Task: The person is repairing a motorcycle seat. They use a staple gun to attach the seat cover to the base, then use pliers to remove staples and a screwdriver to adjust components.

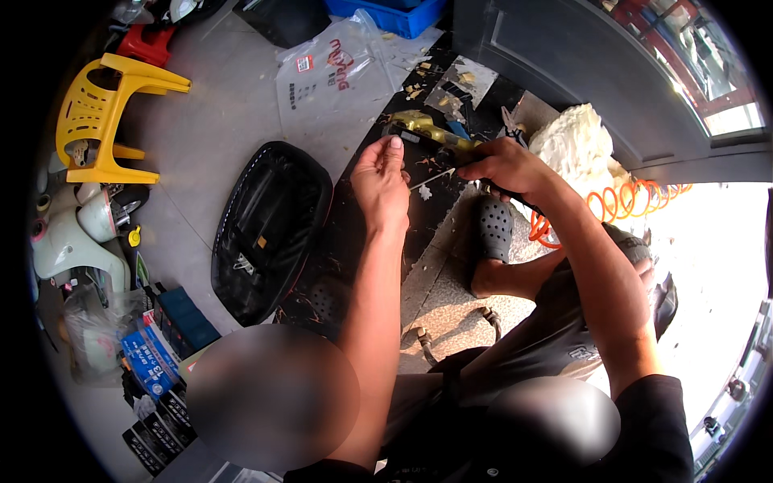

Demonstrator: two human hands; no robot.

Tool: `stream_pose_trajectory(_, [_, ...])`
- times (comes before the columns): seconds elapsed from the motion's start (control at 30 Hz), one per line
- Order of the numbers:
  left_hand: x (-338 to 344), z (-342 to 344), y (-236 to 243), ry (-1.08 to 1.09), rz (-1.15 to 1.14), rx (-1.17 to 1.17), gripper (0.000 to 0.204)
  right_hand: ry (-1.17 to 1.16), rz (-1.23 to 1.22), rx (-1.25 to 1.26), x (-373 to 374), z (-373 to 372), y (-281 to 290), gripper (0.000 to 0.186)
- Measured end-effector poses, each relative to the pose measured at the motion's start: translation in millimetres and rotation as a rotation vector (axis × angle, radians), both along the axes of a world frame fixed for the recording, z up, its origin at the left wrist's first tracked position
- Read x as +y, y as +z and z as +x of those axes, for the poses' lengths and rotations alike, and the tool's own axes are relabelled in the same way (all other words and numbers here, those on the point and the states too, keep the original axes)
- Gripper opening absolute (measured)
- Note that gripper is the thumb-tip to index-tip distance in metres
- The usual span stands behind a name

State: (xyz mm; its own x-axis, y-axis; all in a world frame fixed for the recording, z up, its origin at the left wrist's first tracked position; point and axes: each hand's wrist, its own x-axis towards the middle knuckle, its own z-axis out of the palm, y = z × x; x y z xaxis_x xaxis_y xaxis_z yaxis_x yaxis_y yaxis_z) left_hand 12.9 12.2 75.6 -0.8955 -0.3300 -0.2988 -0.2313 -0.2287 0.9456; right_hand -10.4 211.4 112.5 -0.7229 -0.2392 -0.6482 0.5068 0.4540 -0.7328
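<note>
My left hand (382, 183) is closed, with thumb and fingertips pinched together; what they grip, if anything, is too small to tell. Just beyond them lies a yellow-and-dark tool-like object (431, 129), its kind unclear. To the right, my right hand (513, 167) is curled round something dark, mostly hidden under the palm. From that hand a thin pale metal rod (433, 179) points left toward my left wrist. Left of my hands rests a long black seat-shaped shell (272, 233), hollow side up, with small loose bits inside.
Yellow foam (573, 138) and a coiled orange hose (620, 201) are right of my hands. A clear plastic bag (334, 76) and a blue crate (394, 18) lie beyond. A yellow chair (105, 121) and boxes (153, 362) stand left. My foot wears a grey clog (493, 229).
</note>
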Motion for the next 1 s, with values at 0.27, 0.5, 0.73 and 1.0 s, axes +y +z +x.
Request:
stream_pose_trajectory(0.27, [15,3,-21,-0.063,-0.265,0.107,0.018,0.047,0.023,-0.016,3,0,-12,0.038])
stream_pose_trajectory(0.5, [12,7,-24,-0.059,-0.719,0.297,0.016,0.051,-0.003,-0.005,1,1,-5,0.035])
stream_pose_trajectory(0.73, [-3,0,-10,-0.208,-0.824,0.144,0.021,0.037,-0.023,0.022,-3,4,0,0.030])
stream_pose_trajectory(1.0, [-4,0,-4,-0.267,-0.865,0.046,0.022,0.096,0.042,0.016,-2,3,1,0.038])
